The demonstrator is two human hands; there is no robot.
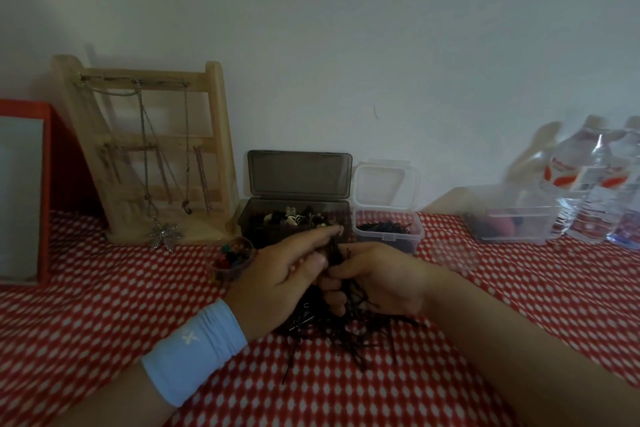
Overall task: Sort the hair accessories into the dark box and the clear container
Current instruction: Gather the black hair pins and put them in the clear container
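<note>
A tangled pile of dark hair pins and ties lies on the red dotted cloth in front of me. My right hand grips a bunch of dark pins from that pile, fingers curled round them. My left hand, with a pale blue wristband, pinches the top of the same bunch between thumb and forefinger. Behind my hands stands the dark box, lid up, with dark and pale hair pieces inside. To its right is the clear container, lid up, holding black pins.
A wooden jewellery rack with necklaces stands back left, beside a red-framed mirror. A small cup of coloured bits sits by my left hand. A clear tray and water bottles are at the back right.
</note>
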